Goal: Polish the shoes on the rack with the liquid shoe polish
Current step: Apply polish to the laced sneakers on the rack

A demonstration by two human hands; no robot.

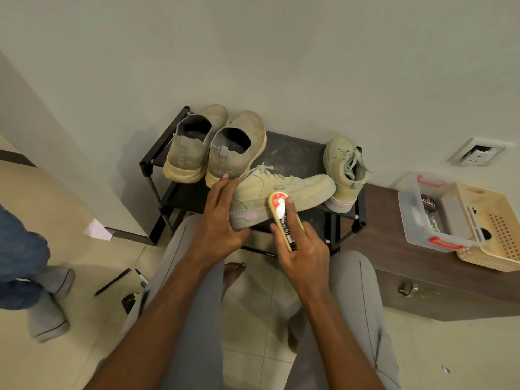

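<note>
Two hands work beside the rack [157, 153]: your left hand [218, 220] grips the sneaker [284, 192]; your right hand [304, 249] pinches the polish bottle [284, 218] against it.

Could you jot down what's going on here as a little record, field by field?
Activity: polishing a sneaker
Left hand: grips the heel of the lace-up sneaker, steadying it on the rack
Right hand: holds the polish bottle, its top against the sneaker's side
Also on rack: slip-on pair at left, matching sneaker at right
Nearby: clear box holding a polish tin
</note>
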